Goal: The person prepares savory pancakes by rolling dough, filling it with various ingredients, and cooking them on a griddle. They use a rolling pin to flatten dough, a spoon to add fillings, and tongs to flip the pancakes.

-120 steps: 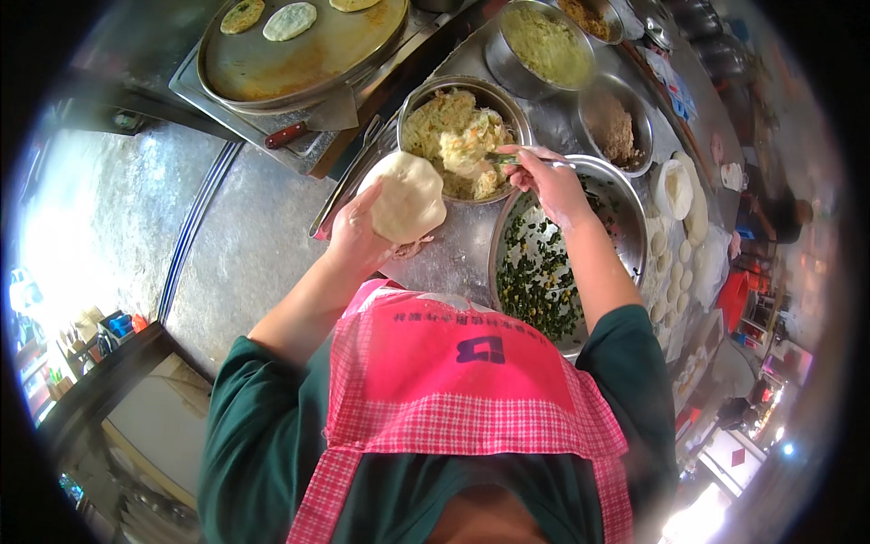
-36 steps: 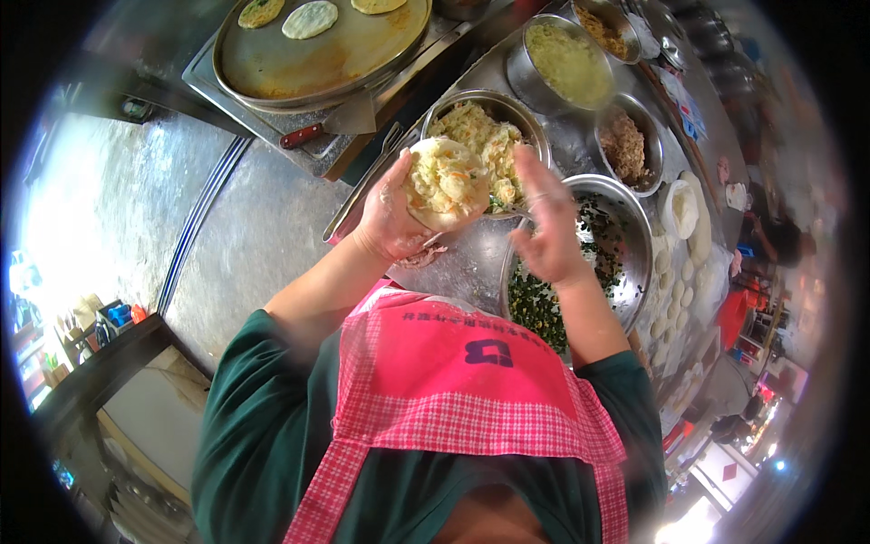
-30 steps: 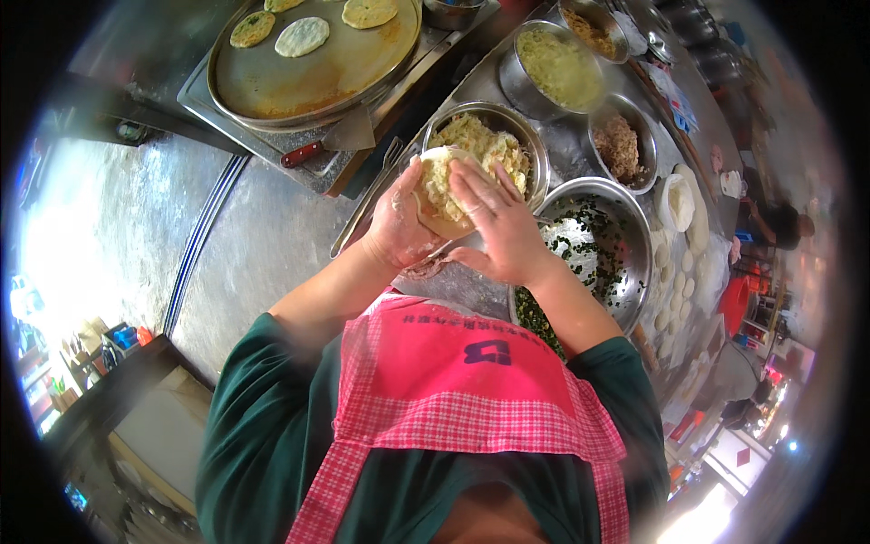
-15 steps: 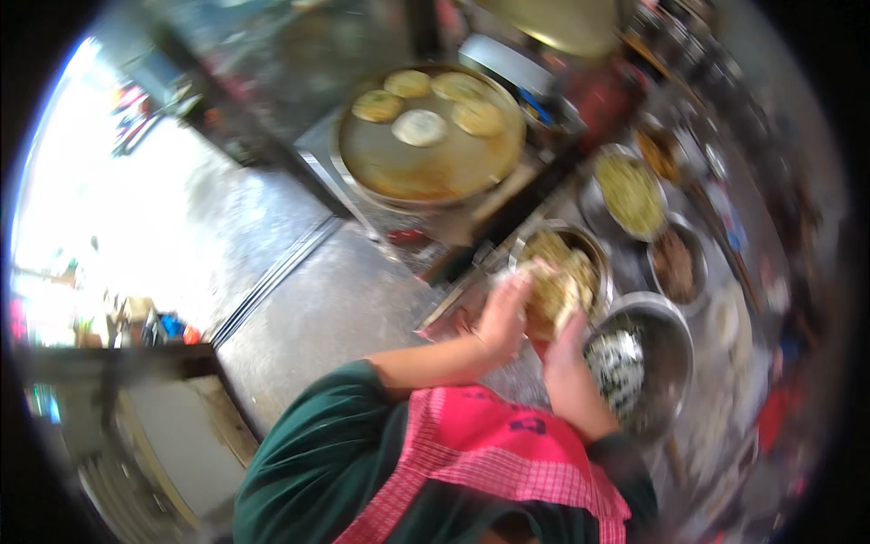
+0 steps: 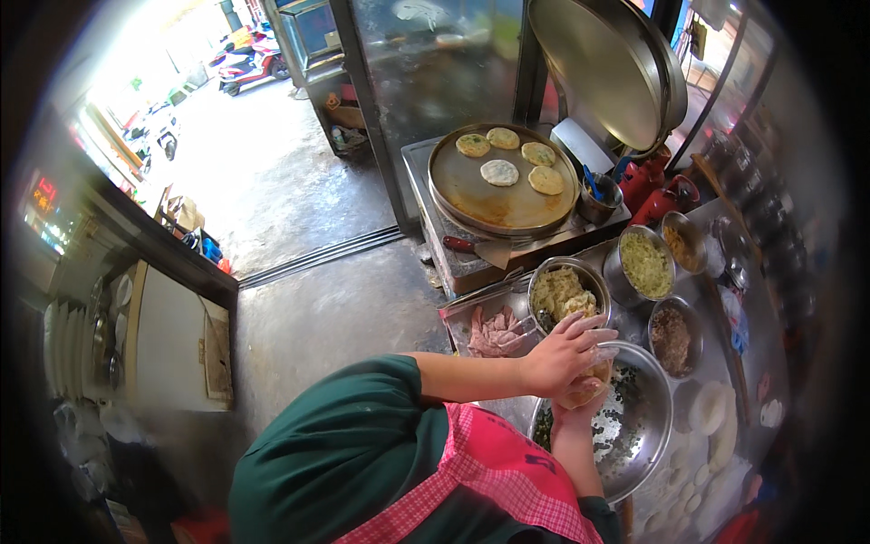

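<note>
My left hand (image 5: 560, 358) arches over my right hand (image 5: 580, 417), its fingers stretched out and floury. A piece of filled dough (image 5: 589, 385) lies between the two palms, mostly hidden by the fingers. Both hands are above the near rim of a wide steel mixing bowl (image 5: 651, 453), which has chopped greens (image 5: 625, 385) scattered inside. Just beyond my left fingertips stands a steel pot of pale yellow filling (image 5: 555, 292).
Several flatbreads (image 5: 499, 172) cook on a round griddle (image 5: 480, 201), beside a red-handled scraper (image 5: 460, 245). A pink cloth (image 5: 496, 333) lies left of the filling. Rightward are bowls of shredded vegetable (image 5: 645, 265) and minced meat (image 5: 671, 340), plus dough discs (image 5: 709, 410).
My hands have moved from over the yellow filling toward me, to above the bowl of greens, bringing the dough along. My left hand has come over the top of it. The view has turned.
</note>
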Tool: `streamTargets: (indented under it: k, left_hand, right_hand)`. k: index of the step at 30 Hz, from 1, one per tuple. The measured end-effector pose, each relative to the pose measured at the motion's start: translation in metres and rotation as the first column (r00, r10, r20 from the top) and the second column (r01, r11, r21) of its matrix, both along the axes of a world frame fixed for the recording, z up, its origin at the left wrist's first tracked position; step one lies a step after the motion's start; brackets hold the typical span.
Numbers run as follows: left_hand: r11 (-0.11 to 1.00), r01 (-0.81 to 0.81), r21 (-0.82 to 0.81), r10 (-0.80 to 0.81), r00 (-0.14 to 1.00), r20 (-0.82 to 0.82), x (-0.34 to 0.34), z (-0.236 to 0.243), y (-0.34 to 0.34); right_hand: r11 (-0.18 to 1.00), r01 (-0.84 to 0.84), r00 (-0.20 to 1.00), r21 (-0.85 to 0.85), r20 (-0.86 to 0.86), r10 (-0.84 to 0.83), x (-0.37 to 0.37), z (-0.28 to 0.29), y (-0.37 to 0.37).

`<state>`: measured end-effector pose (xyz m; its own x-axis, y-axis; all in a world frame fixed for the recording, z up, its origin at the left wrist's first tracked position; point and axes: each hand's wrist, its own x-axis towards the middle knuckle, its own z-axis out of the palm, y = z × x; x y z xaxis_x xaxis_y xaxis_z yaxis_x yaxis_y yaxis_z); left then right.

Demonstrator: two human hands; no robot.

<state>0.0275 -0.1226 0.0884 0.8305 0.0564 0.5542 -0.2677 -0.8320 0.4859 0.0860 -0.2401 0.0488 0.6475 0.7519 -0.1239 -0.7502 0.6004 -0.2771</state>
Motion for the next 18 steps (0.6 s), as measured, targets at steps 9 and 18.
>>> streamTargets:
  k: [9, 18]
  left_hand:
    - [0.722, -0.262, -0.640, 0.232, 0.964, -0.133, -0.032, -0.006, -0.010]
    - [0.174, -0.271, -0.947, -0.089, 0.953, -0.290, -0.055, -0.011, -0.002]
  right_hand:
    - [0.946, 0.081, 0.865, -0.315, 0.493, 0.090, 0.004, 0.008, -0.018]
    - [0.996, -0.088, 0.993, 0.028, -0.077, 0.090, 0.000, 0.019, 0.009]
